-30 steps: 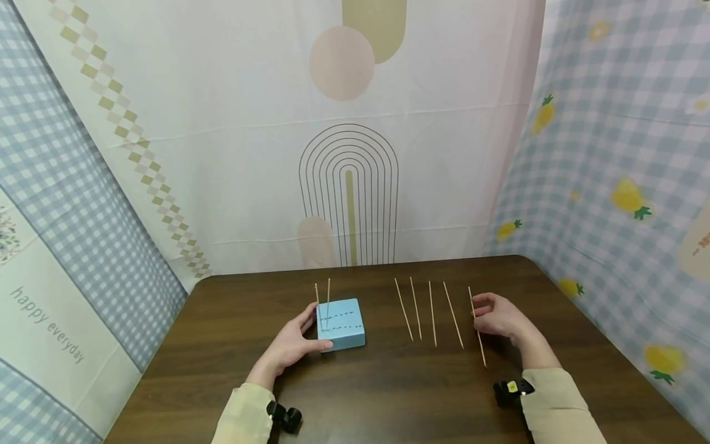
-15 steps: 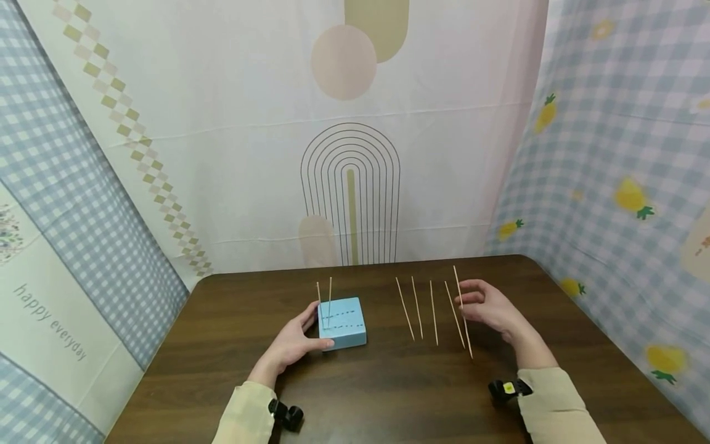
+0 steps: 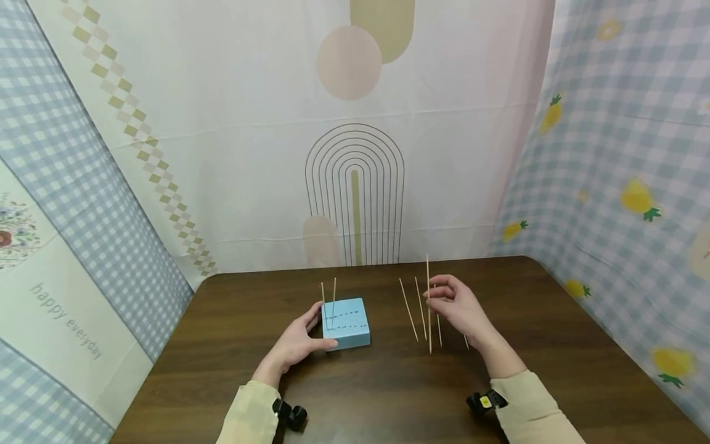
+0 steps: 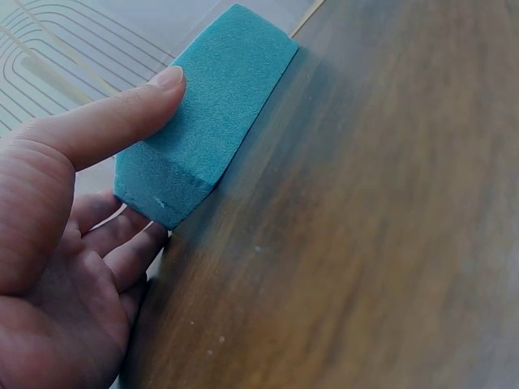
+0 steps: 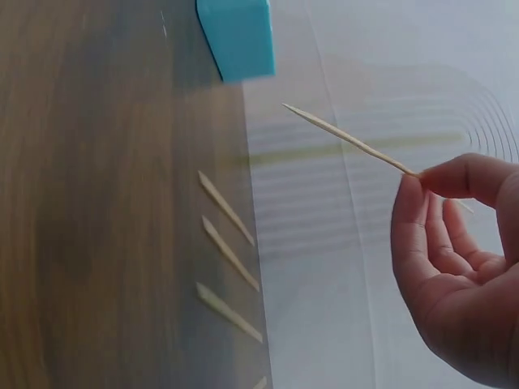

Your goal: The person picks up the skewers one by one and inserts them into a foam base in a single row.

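A light blue foam block [image 3: 350,316] with two rows of dark marks on top sits on the table, left of the middle. Two bamboo skewers [image 3: 334,293] stand in its left part. My left hand [image 3: 293,346] grips the block from the left, thumb on the front face [image 4: 215,105] and the other fingers round the far side. My right hand [image 3: 459,311] pinches another skewer [image 3: 428,268] between thumb and index finger, nearly upright in the head view. In the right wrist view its pointed end [image 5: 312,119] sticks out past the fingertips.
Several more skewers [image 3: 409,311] lie side by side on the dark wooden table [image 3: 366,394], under and left of my right hand, which partly hides some. Patterned cloths [image 3: 249,185] hang behind the table and at both sides.
My right hand has lifted the rightmost skewer off the table and carried it left over the others, turning it more upright. The left hand stays on the foam block.
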The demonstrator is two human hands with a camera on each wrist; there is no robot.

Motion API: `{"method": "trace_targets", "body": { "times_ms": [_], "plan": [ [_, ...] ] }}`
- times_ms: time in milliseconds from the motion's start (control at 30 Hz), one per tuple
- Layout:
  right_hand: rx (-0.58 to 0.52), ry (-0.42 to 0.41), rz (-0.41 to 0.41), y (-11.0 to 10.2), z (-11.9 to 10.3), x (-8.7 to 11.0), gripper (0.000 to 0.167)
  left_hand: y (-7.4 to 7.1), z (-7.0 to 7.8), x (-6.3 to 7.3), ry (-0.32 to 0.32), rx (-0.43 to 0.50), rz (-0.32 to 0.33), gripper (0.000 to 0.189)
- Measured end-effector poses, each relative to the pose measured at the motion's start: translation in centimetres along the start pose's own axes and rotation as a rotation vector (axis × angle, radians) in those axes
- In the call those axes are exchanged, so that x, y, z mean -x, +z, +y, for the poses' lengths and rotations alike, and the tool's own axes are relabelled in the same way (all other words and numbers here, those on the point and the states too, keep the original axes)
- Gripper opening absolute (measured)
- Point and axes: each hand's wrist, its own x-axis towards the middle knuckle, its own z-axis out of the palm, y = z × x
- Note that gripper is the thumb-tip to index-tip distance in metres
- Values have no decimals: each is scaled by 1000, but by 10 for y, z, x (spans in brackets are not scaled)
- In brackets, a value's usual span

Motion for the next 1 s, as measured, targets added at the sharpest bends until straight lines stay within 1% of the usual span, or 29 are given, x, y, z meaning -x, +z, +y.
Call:
{"method": "trace_targets", "body": {
  "times_ms": [267,467,800,1000],
  "plan": [
    [-97,-48,27,42,-9,-5,35,2,0,0,0,4,-9,110],
    [-174,-92,39,71,-17,-12,31,1,1,0,-6,7,1,110],
    [-339,-137,110,119,-36,-21,21,-1,0,-1,-9,-10,1,111],
    [-381,-168,119,142,-40,-25,19,-1,0,-1,-2,-22,-3,111]
  ]
}}
